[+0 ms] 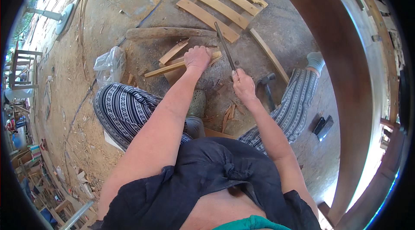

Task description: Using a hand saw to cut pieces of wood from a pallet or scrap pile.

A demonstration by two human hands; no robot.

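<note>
My left hand [198, 58] is closed over a narrow wooden slat [162, 71], near its right end. The slat lies low over the ground, on or beside other wood pieces. In my right hand [244, 85] is a long, narrow dark metal tool [225, 45], held by its near end. It slants up to the left, its tip near the end of a curved log [173, 33]; whether it is a file or a blade I cannot tell. A short split board [174, 51] lies behind the slat. Just right of my right hand rests a hammer [268, 92].
Several pale slats [212, 6] lie side by side at the back, and a single slat [269, 56] lies right of them. A plastic bag [111, 65] sits left. Wood chips [228, 117] litter the ground. A large brown beam [352, 65] curves along the right.
</note>
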